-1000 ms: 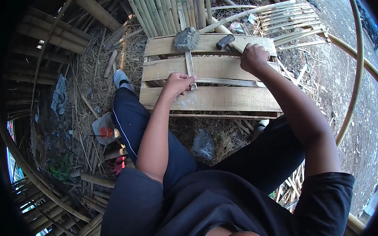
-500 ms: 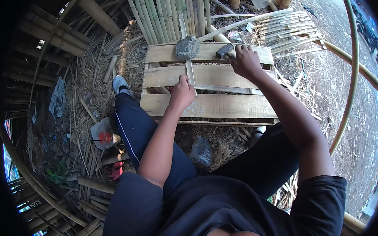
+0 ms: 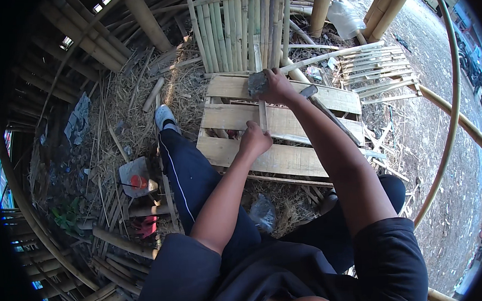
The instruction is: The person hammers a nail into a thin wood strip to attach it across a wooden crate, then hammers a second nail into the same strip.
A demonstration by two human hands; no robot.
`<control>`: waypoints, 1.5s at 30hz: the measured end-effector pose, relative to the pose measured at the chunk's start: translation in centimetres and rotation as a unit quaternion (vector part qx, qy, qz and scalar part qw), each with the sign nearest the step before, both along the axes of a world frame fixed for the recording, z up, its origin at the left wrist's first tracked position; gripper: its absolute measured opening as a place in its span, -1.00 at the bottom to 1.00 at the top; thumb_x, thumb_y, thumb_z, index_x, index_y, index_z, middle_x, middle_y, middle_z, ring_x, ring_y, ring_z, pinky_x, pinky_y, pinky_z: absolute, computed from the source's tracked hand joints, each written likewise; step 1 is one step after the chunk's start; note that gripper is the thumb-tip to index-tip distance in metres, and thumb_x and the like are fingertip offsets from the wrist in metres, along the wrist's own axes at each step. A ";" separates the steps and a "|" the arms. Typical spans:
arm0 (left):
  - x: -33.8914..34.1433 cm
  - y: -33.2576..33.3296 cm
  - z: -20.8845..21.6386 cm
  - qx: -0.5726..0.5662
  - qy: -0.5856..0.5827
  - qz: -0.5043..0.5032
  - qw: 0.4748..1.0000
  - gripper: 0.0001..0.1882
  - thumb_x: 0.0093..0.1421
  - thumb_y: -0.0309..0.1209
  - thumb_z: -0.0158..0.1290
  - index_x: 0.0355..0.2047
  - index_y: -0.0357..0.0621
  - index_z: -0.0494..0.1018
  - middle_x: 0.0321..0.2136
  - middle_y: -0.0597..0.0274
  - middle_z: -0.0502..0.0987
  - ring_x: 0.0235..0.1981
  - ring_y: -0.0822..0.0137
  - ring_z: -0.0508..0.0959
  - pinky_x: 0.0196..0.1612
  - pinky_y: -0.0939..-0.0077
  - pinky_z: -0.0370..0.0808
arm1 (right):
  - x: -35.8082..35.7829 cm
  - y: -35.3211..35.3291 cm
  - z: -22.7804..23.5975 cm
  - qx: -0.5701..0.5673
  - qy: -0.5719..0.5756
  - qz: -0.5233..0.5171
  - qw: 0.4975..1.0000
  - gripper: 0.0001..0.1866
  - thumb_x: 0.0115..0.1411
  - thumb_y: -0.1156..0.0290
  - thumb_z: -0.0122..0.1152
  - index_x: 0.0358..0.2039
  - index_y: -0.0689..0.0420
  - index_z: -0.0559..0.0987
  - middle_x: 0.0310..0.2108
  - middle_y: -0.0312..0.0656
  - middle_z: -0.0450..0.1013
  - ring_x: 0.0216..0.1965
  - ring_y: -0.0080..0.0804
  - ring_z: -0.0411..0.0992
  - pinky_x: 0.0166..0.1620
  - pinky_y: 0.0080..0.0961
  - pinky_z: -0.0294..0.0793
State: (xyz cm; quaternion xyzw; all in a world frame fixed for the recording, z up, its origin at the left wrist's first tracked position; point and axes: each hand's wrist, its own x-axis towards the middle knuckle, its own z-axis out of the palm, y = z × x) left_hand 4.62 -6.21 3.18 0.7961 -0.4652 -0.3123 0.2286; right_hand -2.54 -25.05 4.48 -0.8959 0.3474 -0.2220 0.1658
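A long flat bamboo strip (image 3: 262,114) lies across the low wooden slatted table (image 3: 285,156), running away from me. My left hand (image 3: 255,139) is closed around its near end. A rough grey stone (image 3: 256,85) sits over the strip near the table's far edge. My right hand (image 3: 276,87) grips the stone from its right side, the fingers partly hidden. To the right of that hand a hammer (image 3: 334,116) rests on the slats, its dark head toward the far side and its handle slanting back toward me, partly behind my forearm.
Beyond the table stands an upright bamboo slat panel (image 3: 235,33). Another slatted bamboo piece (image 3: 375,67) lies at the far right. A tray with a red cup (image 3: 138,181) is on the straw-littered ground to my left. A curved bamboo pole (image 3: 452,96) arches on the right.
My right hand has let go of the hammer, which now lies on the table, and moved left onto the stone. My left hand stays on the strip. The view has shifted.
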 end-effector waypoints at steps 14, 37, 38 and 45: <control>-0.1 -1.0 0.2 0.099 0.189 -0.005 0.977 -0.41 0.27 -0.14 0.16 0.02 -0.52 0.41 -0.25 -0.08 0.66 -0.40 0.27 0.71 -0.50 0.40 0.65 | 10.1 4.8 2.2 0.076 0.007 0.022 0.997 0.10 -0.12 -0.04 0.62 0.29 0.27 0.26 0.06 0.28 0.29 0.13 0.24 0.39 0.15 -0.05 0.50; 1.5 0.4 2.5 -0.009 0.443 0.029 0.896 -0.68 0.24 -0.32 0.14 -0.05 -0.19 0.46 -0.45 0.22 0.59 -0.49 0.34 0.67 -0.50 0.49 0.59 | -21.9 3.8 4.7 0.233 0.272 -0.102 0.928 -0.33 0.13 -0.02 0.44 -0.06 0.35 0.48 -0.10 0.26 0.54 -0.02 0.19 0.53 0.01 -0.03 0.51; 0.9 0.2 2.4 -0.039 0.449 0.018 0.893 -0.66 0.25 -0.31 0.13 -0.02 -0.18 0.46 -0.46 0.22 0.58 -0.49 0.34 0.67 -0.49 0.49 0.59 | -22.5 3.3 3.3 0.198 0.254 -0.104 0.941 -0.35 0.14 0.02 0.44 -0.05 0.36 0.46 -0.13 0.26 0.55 -0.04 0.20 0.54 0.00 -0.03 0.51; -0.6 1.2 2.2 -0.126 0.462 -0.003 0.878 -0.64 0.30 -0.31 0.05 0.03 -0.24 0.43 -0.53 0.24 0.50 -0.59 0.35 0.61 -0.53 0.48 0.53 | -22.6 3.1 0.4 0.135 0.242 -0.123 0.953 -0.70 0.10 0.46 0.23 -0.17 0.36 0.57 -0.28 0.15 0.60 -0.17 0.09 0.61 -0.10 -0.15 0.60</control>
